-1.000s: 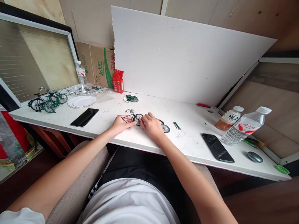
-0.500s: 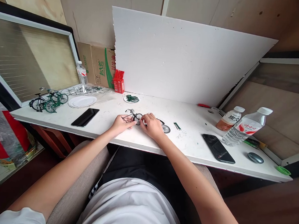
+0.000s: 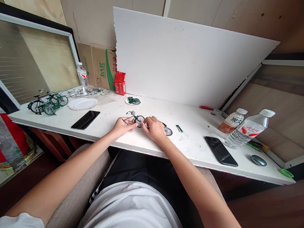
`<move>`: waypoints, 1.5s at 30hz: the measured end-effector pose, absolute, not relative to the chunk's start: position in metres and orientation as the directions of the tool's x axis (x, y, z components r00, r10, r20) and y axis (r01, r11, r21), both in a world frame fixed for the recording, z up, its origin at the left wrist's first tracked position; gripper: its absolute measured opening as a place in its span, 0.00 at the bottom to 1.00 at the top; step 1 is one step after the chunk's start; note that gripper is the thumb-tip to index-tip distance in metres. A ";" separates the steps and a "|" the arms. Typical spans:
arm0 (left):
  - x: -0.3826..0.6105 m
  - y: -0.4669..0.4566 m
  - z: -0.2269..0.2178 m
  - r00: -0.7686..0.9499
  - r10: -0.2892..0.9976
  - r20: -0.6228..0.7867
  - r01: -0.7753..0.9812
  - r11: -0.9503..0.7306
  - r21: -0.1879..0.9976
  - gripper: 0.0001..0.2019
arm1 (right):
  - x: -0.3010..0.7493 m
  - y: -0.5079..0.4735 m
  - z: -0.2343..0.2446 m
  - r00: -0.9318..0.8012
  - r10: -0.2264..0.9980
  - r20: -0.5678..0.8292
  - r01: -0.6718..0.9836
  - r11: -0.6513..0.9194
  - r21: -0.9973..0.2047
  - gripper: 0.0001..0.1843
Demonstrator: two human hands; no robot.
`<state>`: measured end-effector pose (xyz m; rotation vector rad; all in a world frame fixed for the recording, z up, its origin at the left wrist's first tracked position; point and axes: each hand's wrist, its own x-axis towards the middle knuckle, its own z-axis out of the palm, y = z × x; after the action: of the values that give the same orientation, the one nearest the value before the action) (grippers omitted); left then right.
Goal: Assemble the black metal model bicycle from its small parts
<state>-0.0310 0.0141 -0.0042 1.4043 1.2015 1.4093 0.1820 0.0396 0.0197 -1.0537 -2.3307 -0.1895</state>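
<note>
A: What stands at the back of your table [image 3: 61, 126]?
B: You have a white foam board [image 3: 187, 60], with a small red carton [image 3: 120, 85] and a printed cardboard box [image 3: 99, 66] by its left edge.
A: And on your right?
B: Your computer mouse [image 3: 258, 160] lies near a black smartphone [image 3: 221, 151]; beyond the smartphone stand a water bottle [image 3: 250, 130] and a smaller bottle of brown drink [image 3: 231, 122].

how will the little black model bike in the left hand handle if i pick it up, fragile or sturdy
The black model bike looks fragile, since its handlebars are very thin. It is probably light for its size, being mostly open framework. Stood up unsupported, it might tip, as the wheel seems narrow.
</note>
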 end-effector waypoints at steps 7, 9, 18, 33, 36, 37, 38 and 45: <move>-0.030 0.013 -0.004 -0.050 0.968 0.247 0.087 -0.242 0.966 0.24 | 0.181 0.044 0.014 -0.535 0.617 0.577 0.708 0.700 -0.092 0.10; -0.030 0.013 -0.005 -0.041 0.968 0.249 0.091 -0.244 0.965 0.23 | 0.180 0.047 0.011 -0.522 0.626 0.580 0.732 0.677 -0.072 0.11; -0.026 0.007 0.001 -0.018 0.967 0.254 0.119 -0.251 0.961 0.22 | 0.178 0.046 0.012 -0.508 0.678 0.532 0.799 0.602 -0.004 0.16; -0.028 0.011 -0.001 -0.057 0.967 0.249 0.083 -0.244 0.966 0.23 | 0.181 0.040 0.017 -0.495 0.676 0.546 0.751 0.649 -0.123 0.13; -0.028 0.010 -0.001 -0.044 0.967 0.252 0.092 -0.247 0.965 0.23 | 0.180 0.041 0.017 -0.536 0.652 0.536 0.734 0.674 -0.085 0.14; -0.028 0.010 -0.002 -0.040 0.966 0.254 0.099 -0.249 0.964 0.23 | 0.180 0.042 0.017 -0.547 0.646 0.533 0.730 0.679 -0.073 0.15; -0.028 0.010 -0.002 -0.035 0.966 0.255 0.105 -0.250 0.962 0.23 | 0.180 0.043 0.017 -0.554 0.642 0.530 0.728 0.682 -0.065 0.17; -0.028 0.011 -0.003 -0.035 0.966 0.257 0.109 -0.252 0.961 0.22 | 0.182 0.042 0.018 -0.518 0.676 0.524 0.743 0.659 -0.115 0.27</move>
<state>-0.0277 0.0111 -0.0035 1.4554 1.1902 1.3847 0.1819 0.0423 0.0175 -1.0985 -2.3391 -0.1669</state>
